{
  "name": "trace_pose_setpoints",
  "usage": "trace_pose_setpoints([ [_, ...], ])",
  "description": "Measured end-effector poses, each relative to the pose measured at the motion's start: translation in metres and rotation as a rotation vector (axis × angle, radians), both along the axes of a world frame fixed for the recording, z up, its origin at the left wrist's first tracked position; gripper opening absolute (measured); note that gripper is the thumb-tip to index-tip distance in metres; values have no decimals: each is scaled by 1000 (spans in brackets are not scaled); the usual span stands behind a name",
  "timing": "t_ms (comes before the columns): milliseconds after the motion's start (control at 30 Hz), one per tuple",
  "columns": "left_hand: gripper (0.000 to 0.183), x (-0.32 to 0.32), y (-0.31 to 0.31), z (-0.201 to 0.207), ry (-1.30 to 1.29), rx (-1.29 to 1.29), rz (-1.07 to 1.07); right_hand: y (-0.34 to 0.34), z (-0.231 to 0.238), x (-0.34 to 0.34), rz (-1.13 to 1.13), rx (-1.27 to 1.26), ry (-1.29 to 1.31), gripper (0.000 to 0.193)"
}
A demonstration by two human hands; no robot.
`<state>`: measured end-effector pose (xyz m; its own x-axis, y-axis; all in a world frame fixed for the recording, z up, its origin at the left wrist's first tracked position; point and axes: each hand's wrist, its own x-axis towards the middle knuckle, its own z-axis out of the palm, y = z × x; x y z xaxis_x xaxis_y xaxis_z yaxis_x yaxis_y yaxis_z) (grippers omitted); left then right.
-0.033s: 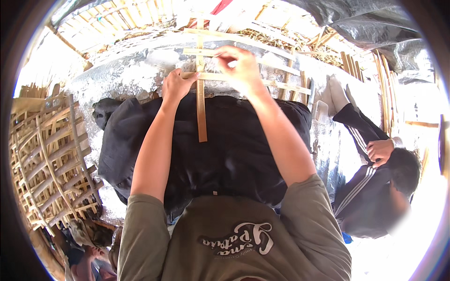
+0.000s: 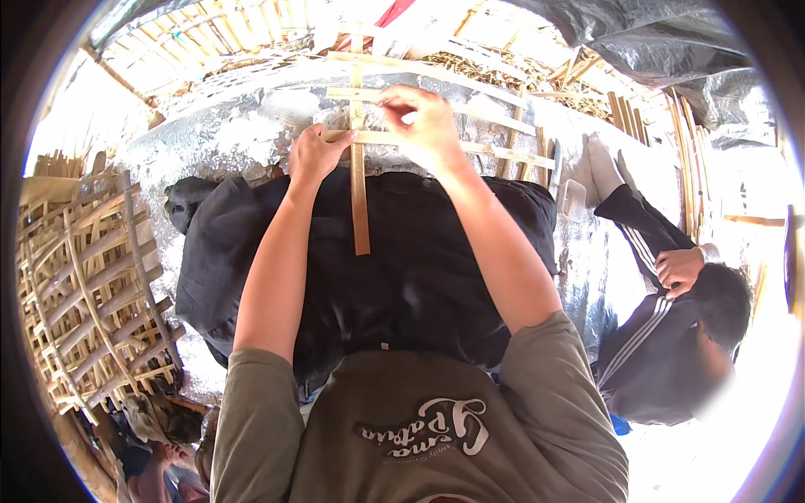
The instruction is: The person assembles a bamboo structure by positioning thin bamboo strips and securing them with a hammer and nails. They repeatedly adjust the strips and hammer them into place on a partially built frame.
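Note:
A lattice of flat bamboo strips lies across my legs and the ground beyond them. One long upright strip [image 2: 360,205] runs toward me over my dark trousers, and several crosswise strips [image 2: 511,153] extend to the right. My left hand [image 2: 316,155] pinches the left end of the nearest crosswise strip, beside where it meets the upright strip. My right hand [image 2: 426,126] is over the lattice just right of the upright strip, thumb and fingers drawn together near the middle crosswise strip [image 2: 342,93]. Whatever is between those fingertips is too small or overexposed to make out.
Finished-looking woven bamboo panels [image 2: 92,285] are stacked at the left. Another person [image 2: 662,335] sits at the right with legs stretched out. Bamboo slats [image 2: 627,117] stand at the back right, below a dark plastic sheet [image 2: 662,38]. A silvery sheet [image 2: 210,126] covers the ground.
My right hand has shifted slightly left toward the upright strip. My left hand keeps its hold in the same place.

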<state>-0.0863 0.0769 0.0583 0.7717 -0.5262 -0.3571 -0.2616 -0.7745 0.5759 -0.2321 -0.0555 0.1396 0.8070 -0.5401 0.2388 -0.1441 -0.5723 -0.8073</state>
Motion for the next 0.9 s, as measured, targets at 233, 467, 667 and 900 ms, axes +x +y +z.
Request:
trace_pose_setpoints([
  [233, 71, 6, -4, -11, -49, -79, 8, -7, -68, 22, -61, 111, -165, 11],
  [467, 67, 5, -1, -3, -27, -37, 28, 2, -96, 22, -92, 29, -66, 12],
  [667, 65, 3, -1, -4, -51, -73, 41, 12, -102, 26, -152, -55, -133, 9],
  [900, 63, 0, -3, 2, -52, -33, 27, 11, -111, 26, -142, -12, -134, 10],
])
